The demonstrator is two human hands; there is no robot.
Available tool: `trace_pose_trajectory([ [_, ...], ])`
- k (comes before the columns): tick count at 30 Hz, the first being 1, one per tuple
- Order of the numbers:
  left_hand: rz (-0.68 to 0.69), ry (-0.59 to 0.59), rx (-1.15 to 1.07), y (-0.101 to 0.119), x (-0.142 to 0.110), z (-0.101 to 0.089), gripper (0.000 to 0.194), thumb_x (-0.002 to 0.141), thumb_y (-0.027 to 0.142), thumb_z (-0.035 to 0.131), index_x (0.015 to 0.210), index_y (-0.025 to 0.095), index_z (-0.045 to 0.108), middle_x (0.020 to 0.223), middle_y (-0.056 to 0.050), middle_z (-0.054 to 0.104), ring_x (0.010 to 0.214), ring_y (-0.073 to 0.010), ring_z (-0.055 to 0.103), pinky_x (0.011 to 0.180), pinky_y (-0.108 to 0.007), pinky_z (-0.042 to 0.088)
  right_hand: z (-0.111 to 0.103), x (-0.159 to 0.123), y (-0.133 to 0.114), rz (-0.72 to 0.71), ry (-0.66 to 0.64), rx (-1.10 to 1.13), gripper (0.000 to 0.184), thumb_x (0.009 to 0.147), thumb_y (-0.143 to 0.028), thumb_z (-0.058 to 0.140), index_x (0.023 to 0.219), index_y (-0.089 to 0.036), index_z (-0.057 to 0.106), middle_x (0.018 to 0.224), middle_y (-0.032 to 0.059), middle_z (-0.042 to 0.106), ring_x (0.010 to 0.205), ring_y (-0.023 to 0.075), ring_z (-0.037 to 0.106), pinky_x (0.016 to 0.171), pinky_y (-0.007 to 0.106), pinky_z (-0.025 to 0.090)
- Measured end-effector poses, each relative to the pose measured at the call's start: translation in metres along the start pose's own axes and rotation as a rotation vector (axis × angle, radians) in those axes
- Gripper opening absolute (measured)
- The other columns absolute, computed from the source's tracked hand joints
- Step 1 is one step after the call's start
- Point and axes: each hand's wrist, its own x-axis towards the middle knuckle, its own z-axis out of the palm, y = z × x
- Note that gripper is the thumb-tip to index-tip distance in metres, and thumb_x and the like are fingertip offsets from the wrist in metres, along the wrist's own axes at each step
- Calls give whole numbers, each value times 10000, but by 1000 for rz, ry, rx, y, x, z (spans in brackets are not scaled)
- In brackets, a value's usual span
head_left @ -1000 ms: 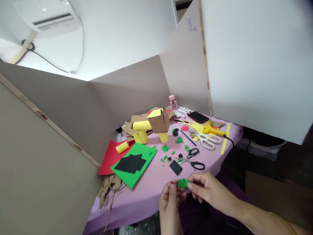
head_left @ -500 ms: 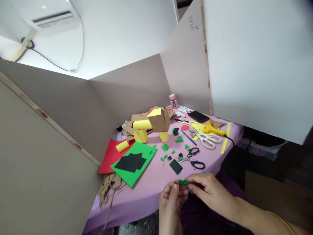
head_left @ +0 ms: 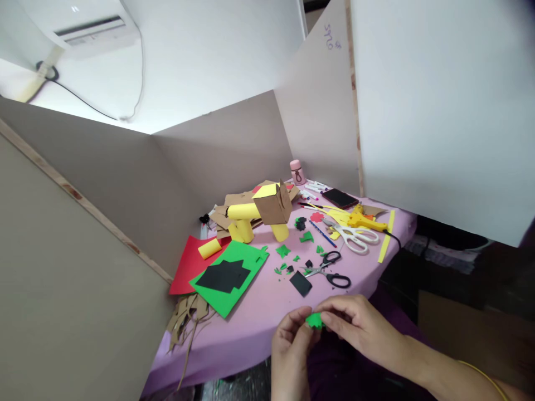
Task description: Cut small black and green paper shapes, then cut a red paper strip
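A small green foam cutout with a scalloped edge (head_left: 315, 321) is pinched between my two hands, just off the table's front edge. My left hand (head_left: 292, 340) grips its left side between thumb and fingers. On the other side, the thumb and index finger of my right hand (head_left: 355, 320) close on it. Beyond the hands lie a black rectangle (head_left: 301, 283) and black-handled scissors (head_left: 328, 270) with their blades apart. Green and black scraps (head_left: 288, 269) are scattered around them, near a larger green cut piece (head_left: 283, 252).
A cardboard and yellow paper figure (head_left: 271, 204) stands mid-table. Green (head_left: 223, 303) and red sheets (head_left: 184, 273) lie left, with cardboard strips (head_left: 188, 314) hanging over the edge. White scissors (head_left: 359, 238), a yellow glue gun (head_left: 368, 222), a phone (head_left: 339, 198) and a pink bottle (head_left: 297, 173) are farther right. Panels enclose the table.
The green cutout has turned from nearly edge-on to showing its flat face. My left thumb and fingers have shifted around it, and both hands stay in the same place.
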Motion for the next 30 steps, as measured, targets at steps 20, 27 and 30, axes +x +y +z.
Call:
trace_pose_trajectory([
  [20,-131,-82,-21,5,-5,3,279,507,354,848,549,125,695,468,2,639,423,-77,547,452,-157,427,-5,-4,5,256,-74,393,288,811,-400,624,715,-129,606,584,-24,581,446,69,478,456,184,374],
  [27,-98,-86,-12,5,-6,0,294,512,374,849,583,124,710,493,5,641,451,-85,567,476,-166,461,-6,-4,2,267,-70,391,282,810,-389,628,710,-126,608,571,-25,579,445,67,478,453,182,372],
  [30,-73,-85,-20,5,-6,0,313,538,408,828,602,123,715,509,5,637,471,-89,566,484,-173,468,-6,-3,4,256,-68,377,279,814,-379,624,707,-122,608,570,-22,579,443,66,476,453,179,374],
])
